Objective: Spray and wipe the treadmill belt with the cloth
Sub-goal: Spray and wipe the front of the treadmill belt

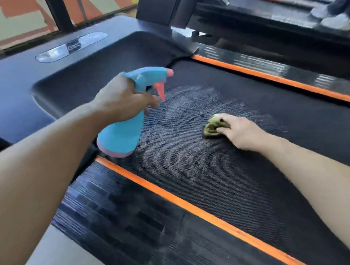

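The black textured treadmill belt [244,181] runs between two orange strips, with a whitish wet patch [181,119] of spray across its middle. My left hand [121,98] grips the neck of a blue spray bottle [123,135] with a pink nozzle and trigger, held above the belt's left edge, nozzle pointing right. My right hand [241,132] holds a crumpled yellow-green cloth [213,127] pressed down on the belt at the right side of the wet patch.
A dark motor cover [44,85] with a silver logo plate lies beyond the belt. Black side rails [130,223] flank the orange strips. A treadmill upright [162,6] rises at the back. Someone's feet in light shoes [331,18] stand on a neighbouring machine, top right.
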`<state>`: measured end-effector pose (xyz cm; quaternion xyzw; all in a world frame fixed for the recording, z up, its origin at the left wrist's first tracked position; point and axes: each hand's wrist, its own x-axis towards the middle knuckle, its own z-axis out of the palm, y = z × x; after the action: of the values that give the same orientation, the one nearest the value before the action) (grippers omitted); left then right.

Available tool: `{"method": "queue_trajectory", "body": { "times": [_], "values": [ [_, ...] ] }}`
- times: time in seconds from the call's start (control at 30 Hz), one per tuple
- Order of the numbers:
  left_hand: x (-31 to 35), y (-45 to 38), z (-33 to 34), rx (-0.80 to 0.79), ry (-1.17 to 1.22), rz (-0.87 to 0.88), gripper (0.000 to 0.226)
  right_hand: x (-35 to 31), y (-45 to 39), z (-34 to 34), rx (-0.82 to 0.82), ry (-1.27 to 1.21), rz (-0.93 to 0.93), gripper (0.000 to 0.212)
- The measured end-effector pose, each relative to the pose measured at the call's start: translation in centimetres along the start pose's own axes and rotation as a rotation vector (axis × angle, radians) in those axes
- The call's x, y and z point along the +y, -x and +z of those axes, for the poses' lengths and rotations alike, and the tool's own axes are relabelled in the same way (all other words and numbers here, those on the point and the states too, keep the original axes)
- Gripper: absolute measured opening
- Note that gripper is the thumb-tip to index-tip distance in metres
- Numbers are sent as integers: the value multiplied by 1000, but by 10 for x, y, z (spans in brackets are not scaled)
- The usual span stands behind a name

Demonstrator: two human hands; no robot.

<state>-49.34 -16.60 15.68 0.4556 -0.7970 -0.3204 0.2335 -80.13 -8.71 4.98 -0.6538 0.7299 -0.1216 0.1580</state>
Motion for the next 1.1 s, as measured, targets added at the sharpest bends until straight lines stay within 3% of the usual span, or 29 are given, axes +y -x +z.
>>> {"method": "queue_trajectory", "body": {
  "times": [0.07, 0.13, 0.2, 0.3, 0.4, 0.43, 0.47, 0.53, 0.67, 0.73, 0.87, 0.97, 1.1],
  "values": [
    [8, -3, 11, -87, -73, 2, 33, 54, 10, -24, 76, 32, 270, 33],
    [17, -8, 24, -158, -100, 8, 24, 75, 32, -35, 119, -2, 393, 36],
    [27, -11, 37, -220, -149, 20, 19, 59, 56, -29, 75, -28, 307, 38],
    [43, -18, 53, -336, -284, 29, 8, 4, 106, -4, -52, -89, -49, 33],
    [54, -21, 63, -581, -335, 32, 10, -24, 143, 22, -183, -239, -385, 28],
    [56, -19, 65, -679, -325, 30, 4, -20, 144, 23, -194, -245, -435, 29],
    [57, -18, 67, -777, -305, 25, 16, -10, 139, 18, -180, -244, -434, 29],
    [55, -16, 69, -876, -237, 55, 19, 20, 118, 2, -97, -237, -307, 24],
    [45, -15, 67, -783, -153, 64, 37, 89, 78, -43, 147, -36, 268, 21],
    [44, -15, 63, -715, -139, 73, 33, 88, 73, -43, 172, -29, 331, 23],
    [41, -21, 53, -526, -149, 92, 30, 1, 84, 3, -30, -136, -81, 28],
    [39, -25, 50, -473, -146, 75, 31, -57, 105, 36, -197, -182, -431, 27],
    [42, -21, 51, -472, -125, 45, 31, -51, 119, 35, -287, -276, -559, 21]
  ]
}}
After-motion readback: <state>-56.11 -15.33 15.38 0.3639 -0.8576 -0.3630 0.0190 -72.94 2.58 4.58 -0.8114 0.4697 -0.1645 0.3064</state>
